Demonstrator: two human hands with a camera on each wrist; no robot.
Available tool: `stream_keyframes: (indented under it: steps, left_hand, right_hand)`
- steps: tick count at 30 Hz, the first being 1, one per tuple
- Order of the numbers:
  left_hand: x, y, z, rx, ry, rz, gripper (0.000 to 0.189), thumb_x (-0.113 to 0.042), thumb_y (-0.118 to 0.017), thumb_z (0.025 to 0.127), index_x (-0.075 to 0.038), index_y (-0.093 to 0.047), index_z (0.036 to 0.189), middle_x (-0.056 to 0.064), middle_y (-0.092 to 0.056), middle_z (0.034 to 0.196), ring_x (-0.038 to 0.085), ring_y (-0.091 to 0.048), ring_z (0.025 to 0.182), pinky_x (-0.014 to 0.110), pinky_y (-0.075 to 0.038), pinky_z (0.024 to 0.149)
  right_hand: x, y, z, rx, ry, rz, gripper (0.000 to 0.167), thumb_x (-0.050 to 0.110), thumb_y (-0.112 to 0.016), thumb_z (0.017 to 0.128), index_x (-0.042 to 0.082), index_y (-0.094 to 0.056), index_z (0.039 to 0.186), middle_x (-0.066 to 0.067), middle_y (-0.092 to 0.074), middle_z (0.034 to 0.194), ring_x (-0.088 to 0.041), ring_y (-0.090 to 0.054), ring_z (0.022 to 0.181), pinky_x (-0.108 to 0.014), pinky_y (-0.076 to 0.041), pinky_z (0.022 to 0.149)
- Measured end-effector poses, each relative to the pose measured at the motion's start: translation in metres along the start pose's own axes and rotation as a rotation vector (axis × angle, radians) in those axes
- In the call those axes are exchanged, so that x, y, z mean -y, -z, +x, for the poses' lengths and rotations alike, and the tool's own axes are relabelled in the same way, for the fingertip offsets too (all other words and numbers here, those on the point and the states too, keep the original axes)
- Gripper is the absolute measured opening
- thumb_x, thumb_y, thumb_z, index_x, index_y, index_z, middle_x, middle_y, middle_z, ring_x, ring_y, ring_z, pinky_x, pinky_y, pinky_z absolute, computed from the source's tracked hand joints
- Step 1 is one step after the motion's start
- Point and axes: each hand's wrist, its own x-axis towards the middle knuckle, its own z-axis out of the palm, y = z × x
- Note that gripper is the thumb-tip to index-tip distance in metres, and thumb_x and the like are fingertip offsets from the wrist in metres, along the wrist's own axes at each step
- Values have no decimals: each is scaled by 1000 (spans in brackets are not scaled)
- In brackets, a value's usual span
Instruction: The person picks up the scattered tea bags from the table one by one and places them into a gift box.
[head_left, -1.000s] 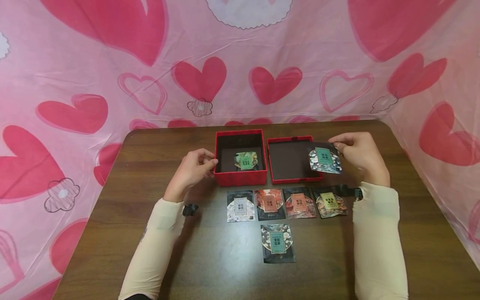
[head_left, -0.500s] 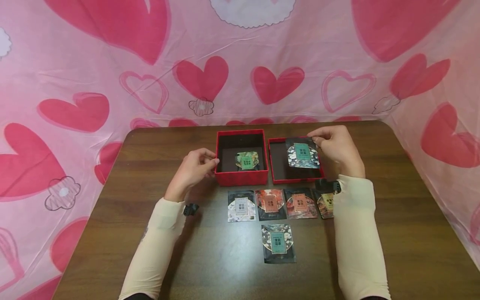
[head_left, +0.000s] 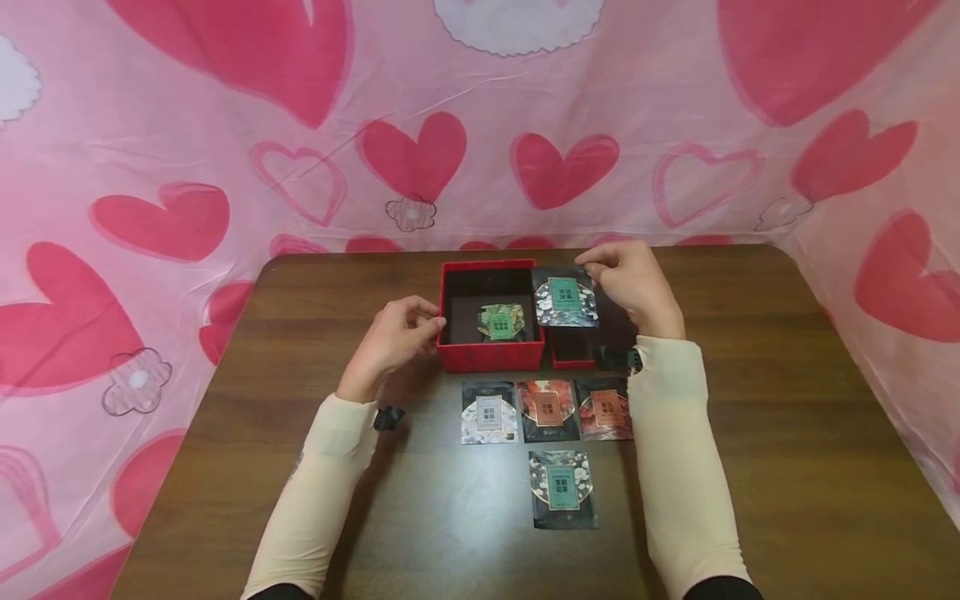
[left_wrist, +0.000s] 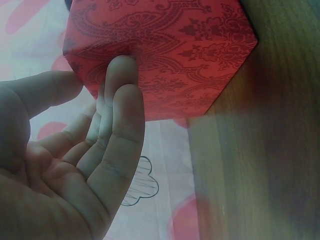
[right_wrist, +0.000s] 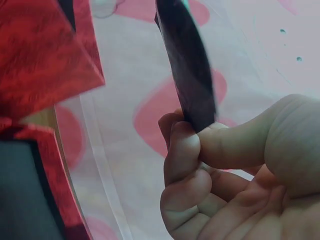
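In the head view, my right hand [head_left: 632,282] pinches a dark tea packet [head_left: 566,298] with a green label by its upper right corner. The tilted packet hangs above the right side of a red box [head_left: 489,357] and overlaps the box lid. Seen edge-on in the right wrist view, that packet [right_wrist: 187,65] sits between thumb and forefinger. My left hand [head_left: 401,335] touches the box's left wall, its thumb at the rim and its fingers nearly straight; the left wrist view shows those fingertips [left_wrist: 123,72] at the patterned wall. A green tea packet [head_left: 501,322] lies inside the box.
The red box lid [head_left: 573,353] lies inner side up, right of the box. In front lie a white packet [head_left: 489,414], a red packet [head_left: 547,410] and another red packet [head_left: 604,408]. A green-labelled packet [head_left: 562,490] lies nearer. The wooden table [head_left: 285,358] meets a heart-patterned cloth.
My right hand has carried the packet left, from the lid's right side to the box's right rim. The right forearm now covers the yellow-labelled packet. My left hand stays at the box.
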Motion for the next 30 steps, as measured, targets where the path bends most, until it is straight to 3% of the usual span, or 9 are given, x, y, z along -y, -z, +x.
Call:
stream_keyframes:
  steps: [7, 17, 30]
  left_hand:
    - [-2, -3, 0, 2, 12, 0, 29, -19, -72, 95, -4, -63, 117, 14, -69, 89, 45, -68, 82, 56, -57, 79]
    - [0, -1, 1, -6, 14, 13, 27, -17, -72, 95, -4, -64, 117, 14, -69, 90, 44, -69, 81, 55, -57, 78]
    - [-1, -2, 0, -9, 8, 13, 25, -16, -71, 96, -3, -63, 116, 14, -69, 89, 44, -69, 81, 56, -57, 78]
  right_hand:
    - [14, -15, 10, 23, 11, 50, 24, -4, -53, 98, -5, -73, 112, -18, -67, 106, -35, -57, 78, -29, -47, 65]
    - [47, -37, 24, 45, 5, 88, 23, 0, -56, 99, 0, -75, 111, -14, -67, 98, -22, -57, 71, -29, -51, 62]
    - [50, -50, 27, 71, -22, 95, 24, -1, -54, 100, 1, -74, 113, -14, -66, 103, -24, -57, 75, -33, -49, 63]
